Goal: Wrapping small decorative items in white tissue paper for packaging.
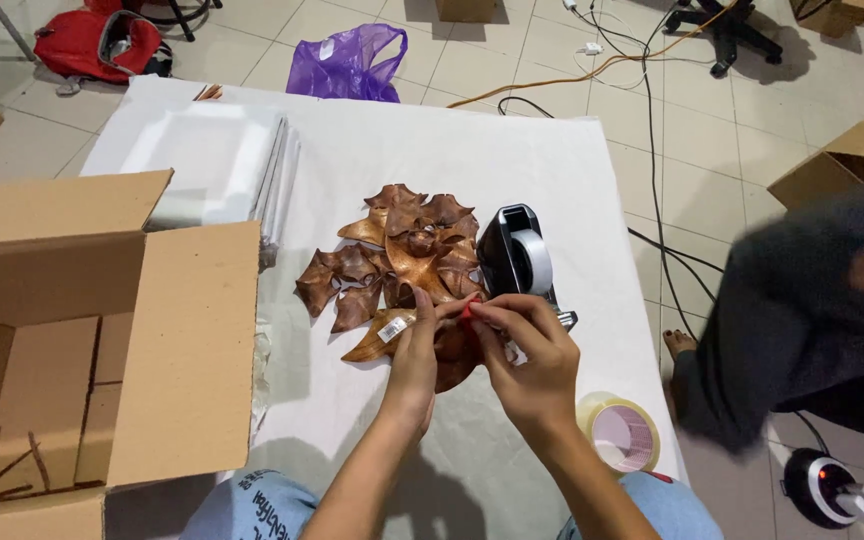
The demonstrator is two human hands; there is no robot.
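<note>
Both hands are low over the white table (572,190), meeting at the near edge of the brown wooden carving (402,265), a leaf-shaped piece lying flat in the middle of the sheet; the left hand (414,355) rests on the carving's lower lobe, fingers curled in and pinching, just beside a small white label (393,329) stuck to the wood; the right hand (530,365) is closed in a pinch too, thumb and forefinger tight on a small red bit (466,312) between the two hands; what that bit is, I cannot tell. The black tape dispenser (518,262) stands touching the carving's right side, directly behind the right knuckles; a loose roll of clear tape (620,430) lies near the right forearm at the table's edge.

To my eye this is fine fingertip work at the edge of the carving, and it wants a steady base; the left hand should keep the wood pressed flat so it does not slide on the sheet; the right should pull slowly and low, mindful of the thin carved points and the dispenser's cutter close by.

An open cardboard box (102,340) sits to the left; a stack of white foam sheets (207,165) lies beyond it; a purple plastic bag (347,62) is on the floor; another person in dark clothing (802,310) crouches at the right.
</note>
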